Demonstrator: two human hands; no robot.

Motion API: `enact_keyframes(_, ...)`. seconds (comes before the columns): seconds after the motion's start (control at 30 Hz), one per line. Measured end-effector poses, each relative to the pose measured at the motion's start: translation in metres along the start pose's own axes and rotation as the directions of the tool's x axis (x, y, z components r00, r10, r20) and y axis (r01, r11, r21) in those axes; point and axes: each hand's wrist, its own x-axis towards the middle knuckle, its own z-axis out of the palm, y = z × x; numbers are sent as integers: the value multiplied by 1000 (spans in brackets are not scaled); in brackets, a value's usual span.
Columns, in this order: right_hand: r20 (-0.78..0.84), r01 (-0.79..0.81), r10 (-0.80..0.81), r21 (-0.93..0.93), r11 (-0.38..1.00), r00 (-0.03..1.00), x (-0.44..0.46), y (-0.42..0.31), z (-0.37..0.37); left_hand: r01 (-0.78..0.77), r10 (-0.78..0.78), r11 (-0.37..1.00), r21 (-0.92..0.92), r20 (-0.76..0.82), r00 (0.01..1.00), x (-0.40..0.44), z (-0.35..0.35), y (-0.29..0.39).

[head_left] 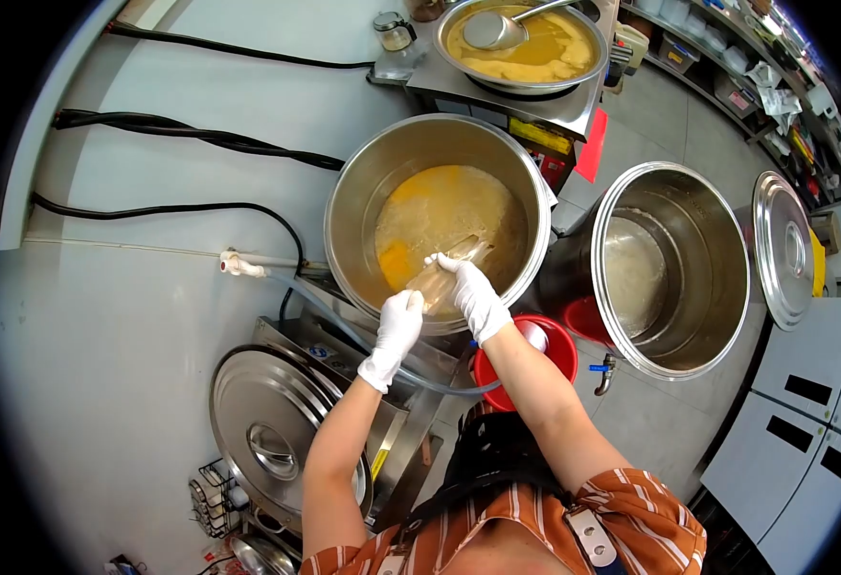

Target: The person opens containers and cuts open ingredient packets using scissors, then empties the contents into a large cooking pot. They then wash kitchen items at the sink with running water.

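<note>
Both of my hands wear white gloves and are over the front of a large steel pot (344, 230) with cloudy yellowish liquid (459, 196) inside. Between them is a clear plastic bag (430, 287), crumpled and see-through. My left hand (399, 331), fingers closed, grips the bag's lower left edge. My right hand (473, 295) is closed on its upper right part. Part of the bag hangs toward the liquid; whether it touches is unclear. An orange-yellow patch floats at the liquid's left side.
A second tall pot (693, 240) with a tap stands right, beside a red bucket (559, 359). Behind is a wide pan (588, 72) holding yellow liquid and a ladle (492, 31). Large lids (248, 422) lean at lower left; a hose (329, 321) crosses below the pot.
</note>
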Motion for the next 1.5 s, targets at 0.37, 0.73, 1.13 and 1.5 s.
enact_keyframes(0.37, 341, -131, 105, 56, 990, 934, -6, 11, 5, 89, -97, 990, 112, 61, 993, 30, 9, -16)
enact_keyframes(0.73, 40, -54, 51, 78, 995, 998, -7, 20, 15, 27, -3, 945, 325, -75, 997, 19, 13, 15)
enact_keyframes(1.13, 75, -26, 18, 105, 994, 997, 12, -3, -2, -57, 107, 944, 326, -136, 985, 11, 5, 28)
enact_keyframes(1.5, 39, -97, 94, 92, 991, 995, 13, -5, -12, 587, -471, 804, -95, 501, 726, 39, -26, 30)
